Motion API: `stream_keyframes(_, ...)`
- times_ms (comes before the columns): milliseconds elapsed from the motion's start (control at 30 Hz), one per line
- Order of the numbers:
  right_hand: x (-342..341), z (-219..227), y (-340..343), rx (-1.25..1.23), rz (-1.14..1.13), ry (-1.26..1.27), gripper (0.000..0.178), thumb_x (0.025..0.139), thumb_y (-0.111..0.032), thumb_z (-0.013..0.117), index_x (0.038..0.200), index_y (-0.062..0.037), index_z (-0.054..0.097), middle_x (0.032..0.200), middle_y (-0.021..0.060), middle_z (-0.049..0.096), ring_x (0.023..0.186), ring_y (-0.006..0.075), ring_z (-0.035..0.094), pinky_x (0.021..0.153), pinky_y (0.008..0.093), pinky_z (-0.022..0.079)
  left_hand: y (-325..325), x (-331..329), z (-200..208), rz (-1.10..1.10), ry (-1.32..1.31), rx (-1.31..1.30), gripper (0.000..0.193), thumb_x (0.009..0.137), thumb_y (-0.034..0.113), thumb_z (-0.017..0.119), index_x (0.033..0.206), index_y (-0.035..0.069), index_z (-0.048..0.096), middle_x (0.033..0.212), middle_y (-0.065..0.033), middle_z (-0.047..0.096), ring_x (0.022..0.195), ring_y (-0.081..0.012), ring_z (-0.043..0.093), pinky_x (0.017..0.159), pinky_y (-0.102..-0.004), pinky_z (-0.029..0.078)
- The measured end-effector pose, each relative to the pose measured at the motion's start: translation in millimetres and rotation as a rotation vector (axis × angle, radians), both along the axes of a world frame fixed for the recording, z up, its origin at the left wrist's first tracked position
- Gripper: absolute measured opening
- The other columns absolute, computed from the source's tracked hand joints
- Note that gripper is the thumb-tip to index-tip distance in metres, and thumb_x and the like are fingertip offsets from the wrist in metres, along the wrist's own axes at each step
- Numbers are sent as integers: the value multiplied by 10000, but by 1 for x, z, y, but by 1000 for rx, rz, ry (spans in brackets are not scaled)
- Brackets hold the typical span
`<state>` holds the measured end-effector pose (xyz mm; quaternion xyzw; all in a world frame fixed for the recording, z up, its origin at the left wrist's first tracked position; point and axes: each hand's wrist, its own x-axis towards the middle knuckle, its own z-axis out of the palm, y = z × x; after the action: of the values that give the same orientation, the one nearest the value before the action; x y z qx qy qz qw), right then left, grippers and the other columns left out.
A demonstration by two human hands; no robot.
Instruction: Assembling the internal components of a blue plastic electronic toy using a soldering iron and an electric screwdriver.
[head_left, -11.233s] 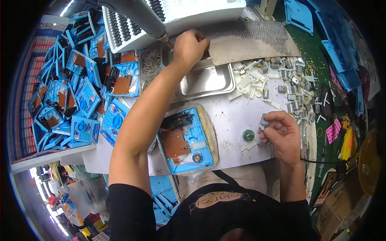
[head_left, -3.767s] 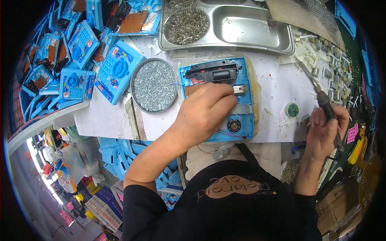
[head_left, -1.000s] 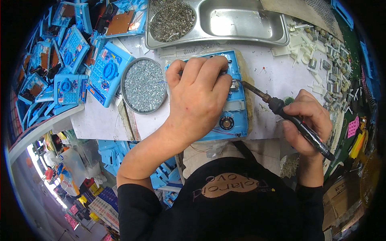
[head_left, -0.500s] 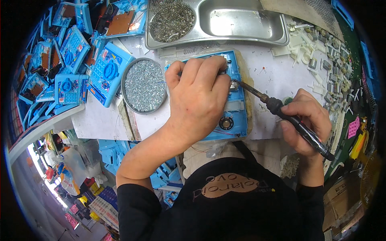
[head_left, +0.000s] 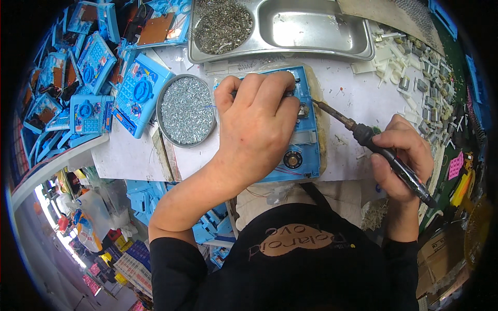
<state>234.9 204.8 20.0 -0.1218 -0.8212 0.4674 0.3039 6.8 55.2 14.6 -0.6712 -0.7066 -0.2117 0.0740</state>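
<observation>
My right hand grips a soldering iron with a dark handle, its tip pointing up and left. That tip is at the right edge of an opened blue plastic casing, slightly apart from a small metal part inside. Over the left part of the casing, my left hand is bent down with curled fingers. Its fingertips and whatever they hold are hidden beneath it. A round speaker is set in the casing's near end, with thin wires beside it.
Left of the casing stands a round dish full of small metal pins or screws. A steel tray with springs in one compartment lies beyond. Blue toy casings are piled at the left; white plastic pieces and small motors cover the right.
The soldering iron has drawn back to the right, its tip leaving the small metal part. My right hand has shifted right with it; my left hand has barely moved.
</observation>
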Motion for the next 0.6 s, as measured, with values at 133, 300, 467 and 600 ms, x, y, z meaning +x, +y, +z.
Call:
stream_keyframes(133,2,1,2,-3,-8,10,271,725,-55,771,981,-4,696,690,51,589,595,155,486,547,290,349,1,0,1,4,5,-1,187,744,90,777,915,129,713,1073,-16,630,941,-216,590,907,-407,345)
stream_keyframes(300,3,2,2,4,-14,5,271,729,-55,774,983,-5,693,694,56,596,592,162,491,550,292,356,1,1,2,5,12,-6,192,739,90,782,914,129,713,1072,-18,631,918,-213,592,904,-403,347)
stream_keyframes(467,4,2,5,10,-18,14,266,727,-61,779,973,-9,691,694,62,601,588,171,500,554,296,366,1,0,3,-5,0,-1,217,721,69,791,917,121,713,1066,-32,633,895,-217,595,886,-395,357)
stream_keyframes(600,5,2,3,10,-43,-5,255,736,-76,782,965,-11,691,691,62,600,588,174,501,554,300,370,1,0,5,-12,-2,-12,225,717,62,795,919,117,714,1061,-39,633,884,-218,594,878,-394,362)
